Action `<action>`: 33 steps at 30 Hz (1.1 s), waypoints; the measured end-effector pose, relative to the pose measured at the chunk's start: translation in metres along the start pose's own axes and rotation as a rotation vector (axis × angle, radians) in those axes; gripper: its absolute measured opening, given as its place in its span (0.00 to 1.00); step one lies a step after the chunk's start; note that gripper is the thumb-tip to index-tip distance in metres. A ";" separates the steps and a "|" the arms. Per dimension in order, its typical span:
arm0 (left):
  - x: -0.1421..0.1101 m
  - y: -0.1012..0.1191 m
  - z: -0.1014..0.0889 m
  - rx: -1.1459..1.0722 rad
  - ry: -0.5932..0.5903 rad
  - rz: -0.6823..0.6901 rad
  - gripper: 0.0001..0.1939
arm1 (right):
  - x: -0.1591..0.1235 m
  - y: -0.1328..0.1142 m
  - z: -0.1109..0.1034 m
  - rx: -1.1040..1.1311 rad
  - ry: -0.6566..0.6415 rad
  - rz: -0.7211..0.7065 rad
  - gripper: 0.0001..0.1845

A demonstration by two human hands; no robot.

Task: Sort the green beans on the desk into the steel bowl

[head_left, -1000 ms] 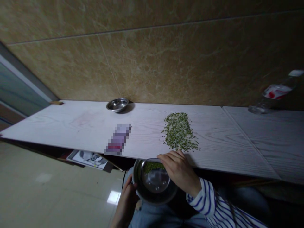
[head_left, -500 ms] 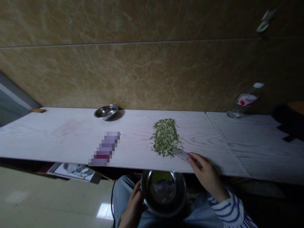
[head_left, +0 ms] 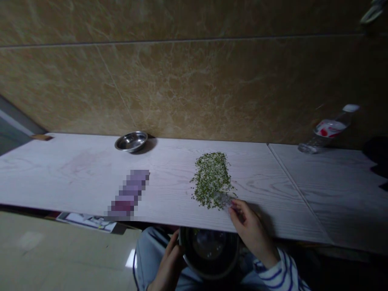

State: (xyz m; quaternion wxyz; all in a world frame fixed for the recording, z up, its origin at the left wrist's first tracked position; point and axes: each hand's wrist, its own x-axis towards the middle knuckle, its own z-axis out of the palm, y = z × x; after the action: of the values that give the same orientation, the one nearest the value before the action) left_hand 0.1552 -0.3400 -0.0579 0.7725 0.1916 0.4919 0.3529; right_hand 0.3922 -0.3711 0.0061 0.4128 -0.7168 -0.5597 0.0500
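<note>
Right hand: thumb and fingers of the hand (head_left: 250, 226) pinched together on a crumpled piece of clear plastic (head_left: 223, 199), whose free end meets the near edge of the beans.
Green beans: a loose, roughly oblong scatter of small green beans (head_left: 212, 173) on the pale wood-grain bench (head_left: 172, 173), stray ones around its edges.
Left hand: the other hand (head_left: 173, 256) curled around the left side of the large metal bowl (head_left: 228, 258), gripping it.
Large bowl: over the person's lap, just below the bench's front edge, which hides its far rim (the inside is too dim to tell the contents).
Small bowl: a shallow steel bowl (head_left: 131, 141) near the back wall (head_left: 182, 89), well apart from the beans.
Blurred item: a pixelated purple strip (head_left: 129, 196) between that bowl and the front edge.
Bottle: clear plastic bottle (head_left: 329, 130), white-capped, red-and-white label, far right by the wall.
</note>
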 end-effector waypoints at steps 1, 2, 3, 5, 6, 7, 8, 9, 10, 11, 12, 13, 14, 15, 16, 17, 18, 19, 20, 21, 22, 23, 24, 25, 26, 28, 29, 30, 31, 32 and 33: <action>0.001 0.000 -0.002 0.013 0.021 -0.003 0.30 | 0.002 -0.008 0.005 -0.004 -0.007 -0.015 0.10; 0.002 0.000 -0.003 0.021 0.036 -0.001 0.30 | 0.003 -0.016 0.010 -0.007 -0.008 -0.039 0.09; 0.003 0.000 -0.005 0.024 0.046 0.001 0.31 | 0.004 -0.024 0.016 -0.012 -0.007 -0.077 0.08; 0.004 -0.001 -0.008 0.013 0.031 0.005 0.31 | 0.007 -0.039 0.027 -0.028 -0.012 -0.124 0.09; 0.005 -0.002 -0.009 0.011 0.032 -0.002 0.31 | 0.007 -0.045 0.033 -0.047 -0.017 -0.144 0.09; 0.006 -0.003 -0.011 0.006 0.031 -0.003 0.31 | 0.008 -0.050 0.037 -0.069 -0.016 -0.161 0.09; 0.007 -0.004 -0.013 0.003 0.030 -0.009 0.31 | 0.008 -0.053 0.040 -0.086 -0.019 -0.176 0.09; 0.008 -0.005 -0.015 -0.001 0.029 -0.017 0.31 | 0.008 -0.055 0.043 -0.101 -0.018 -0.189 0.09; 0.010 -0.006 -0.017 -0.004 0.024 -0.027 0.32 | 0.008 -0.056 0.044 -0.111 -0.016 -0.199 0.09; 0.011 -0.007 -0.019 -0.004 0.024 -0.036 0.33 | 0.008 -0.056 0.045 -0.117 -0.015 -0.204 0.10; 0.013 -0.008 -0.021 0.001 0.038 -0.048 0.34 | 0.008 -0.056 0.045 -0.122 -0.014 -0.205 0.10; 0.015 -0.009 -0.022 0.011 0.071 -0.062 0.35 | 0.009 -0.055 0.044 -0.128 -0.015 -0.201 0.10; 0.016 -0.009 -0.023 0.022 0.109 -0.075 0.36 | 0.009 -0.053 0.043 -0.136 -0.014 -0.192 0.09; 0.017 -0.009 -0.024 0.030 0.137 -0.083 0.37 | 0.010 -0.052 0.042 -0.147 -0.011 -0.183 0.09; 0.018 -0.009 -0.024 0.036 0.144 -0.094 0.37 | 0.011 -0.050 0.041 -0.157 -0.006 -0.176 0.09; 0.019 -0.008 -0.024 0.038 0.131 -0.103 0.37 | 0.012 -0.048 0.040 -0.165 -0.003 -0.171 0.09; 0.019 -0.008 -0.023 0.038 0.105 -0.110 0.38 | 0.013 -0.046 0.039 -0.171 -0.001 -0.167 0.09; 0.019 -0.006 -0.022 0.037 0.075 -0.112 0.38 | 0.015 -0.043 0.038 -0.174 -0.002 -0.163 0.09; 0.018 -0.005 -0.020 0.035 0.056 -0.109 0.38 | 0.017 -0.041 0.037 -0.178 -0.004 -0.159 0.09; 0.018 -0.003 -0.019 0.036 0.049 -0.106 0.38 | 0.019 -0.039 0.035 -0.184 -0.008 -0.154 0.09; 0.017 -0.002 -0.017 0.037 0.043 -0.104 0.38 | 0.022 -0.036 0.034 -0.194 -0.010 -0.150 0.09; 0.016 -0.001 -0.015 0.039 0.028 -0.103 0.38 | 0.024 -0.034 0.032 -0.207 -0.011 -0.150 0.09; 0.016 0.001 -0.014 0.041 0.008 -0.103 0.38 | 0.026 -0.032 0.030 -0.220 -0.011 -0.153 0.09; 0.016 0.002 -0.013 0.044 -0.009 -0.103 0.38 | 0.028 -0.030 0.028 -0.234 -0.014 -0.160 0.09; 0.015 0.003 -0.011 0.048 -0.015 -0.102 0.38 | 0.030 -0.029 0.026 -0.249 -0.018 -0.170 0.09; 0.015 0.003 -0.010 0.053 -0.001 -0.101 0.39 | 0.034 -0.026 0.023 -0.274 -0.024 -0.192 0.09; 0.015 0.003 -0.010 0.051 0.013 -0.101 0.39 | 0.036 -0.025 0.022 -0.284 -0.023 -0.203 0.09; 0.014 0.003 -0.010 0.047 0.030 -0.103 0.40 | 0.038 -0.023 0.021 -0.291 -0.021 -0.214 0.09; 0.014 0.003 -0.010 0.042 0.046 -0.106 0.40 | 0.040 -0.022 0.020 -0.296 -0.018 -0.224 0.09; 0.013 0.002 -0.011 0.036 0.056 -0.110 0.41 | 0.042 -0.021 0.020 -0.299 -0.015 -0.233 0.08; 0.013 0.002 -0.011 0.033 0.064 -0.115 0.41 | 0.043 -0.019 0.020 -0.306 -0.011 -0.241 0.08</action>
State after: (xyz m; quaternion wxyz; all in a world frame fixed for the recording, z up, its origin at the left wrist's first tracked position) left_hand 0.1483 -0.3298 -0.0694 0.7722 0.1644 0.5321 0.3058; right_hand 0.3828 -0.3238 0.0227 0.2989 -0.6987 -0.6449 -0.0812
